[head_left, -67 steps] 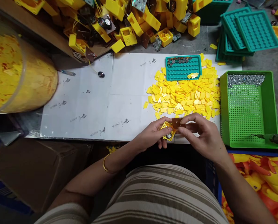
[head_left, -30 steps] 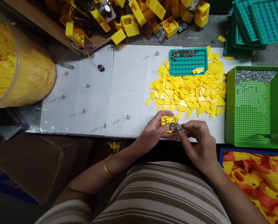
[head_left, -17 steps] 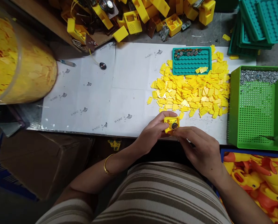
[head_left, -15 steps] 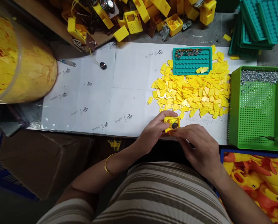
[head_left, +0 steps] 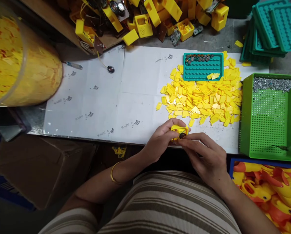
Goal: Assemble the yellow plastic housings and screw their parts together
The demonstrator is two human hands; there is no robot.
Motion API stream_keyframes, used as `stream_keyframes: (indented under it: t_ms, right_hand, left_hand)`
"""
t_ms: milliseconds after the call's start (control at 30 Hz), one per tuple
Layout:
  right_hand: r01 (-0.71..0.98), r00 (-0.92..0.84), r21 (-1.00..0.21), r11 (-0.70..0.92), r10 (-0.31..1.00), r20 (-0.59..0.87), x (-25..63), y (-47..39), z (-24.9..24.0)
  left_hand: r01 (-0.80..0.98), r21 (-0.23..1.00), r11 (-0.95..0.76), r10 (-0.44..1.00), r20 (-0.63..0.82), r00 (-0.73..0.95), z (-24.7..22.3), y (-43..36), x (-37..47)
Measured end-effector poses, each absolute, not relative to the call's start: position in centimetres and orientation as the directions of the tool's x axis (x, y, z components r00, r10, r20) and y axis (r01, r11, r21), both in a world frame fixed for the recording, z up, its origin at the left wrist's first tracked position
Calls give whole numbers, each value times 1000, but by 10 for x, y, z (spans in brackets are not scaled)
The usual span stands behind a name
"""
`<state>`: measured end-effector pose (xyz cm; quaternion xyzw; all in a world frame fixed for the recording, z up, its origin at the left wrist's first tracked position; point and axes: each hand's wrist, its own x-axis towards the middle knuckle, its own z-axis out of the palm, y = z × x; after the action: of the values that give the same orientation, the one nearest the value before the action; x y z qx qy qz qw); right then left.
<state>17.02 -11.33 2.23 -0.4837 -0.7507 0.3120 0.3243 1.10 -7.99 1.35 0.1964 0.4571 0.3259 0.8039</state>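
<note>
My left hand [head_left: 163, 138] is closed around a small yellow plastic case [head_left: 173, 128], holding it open side up at the table's front edge. A small dark round part [head_left: 182, 135] sits at the case's lower right. The fingertips of my right hand [head_left: 204, 151] are pinched together at that round part and the near rim of the case; they hide part of both. Just beyond my hands lies a heap of small flat yellow plastic pieces [head_left: 199, 97]. A teal tray [head_left: 204, 68], with several small round metal parts in its top rows, rests on the heap's far side.
A green basket [head_left: 269, 113] with metal screws stands at right, above a blue crate of yellow toy ducks [head_left: 269, 191]. Stacked teal trays [head_left: 264, 32] are at far right. Yellow cases [head_left: 144, 26] pile up at the back. A large tub [head_left: 43, 71] stands left.
The dark round part now sits lower in the case, with my right fingertips closer over it. The whole scene has shifted slightly down as my head moved.
</note>
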Motion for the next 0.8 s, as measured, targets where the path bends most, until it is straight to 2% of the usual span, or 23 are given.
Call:
stream_keyframes:
  t_ms: [100,300,500,667,800]
  right_hand:
    - [540,-311,-765,351,928,206,171,-111,19]
    - [541,-282,-782,309,943,178,172,-107,15]
    - [531,-287,-779,333,936,205,169,-108,18]
    - [615,-253,-715,333,942,222,166,-103,22]
    - [530,-310,-790,307,938,156,169,-94,21]
  left_hand:
    - [-389,551,738,675,-600,430,14,-79,8]
    - [-430,507,747,664,-545,512,9,-84,5]
    - [-330,610,720,680,-526,511,10,-88,2]
    - [-329,665,671,719,-473,510,15,-86,3]
    - [-300,658,690,700,-502,508,14,-85,6]
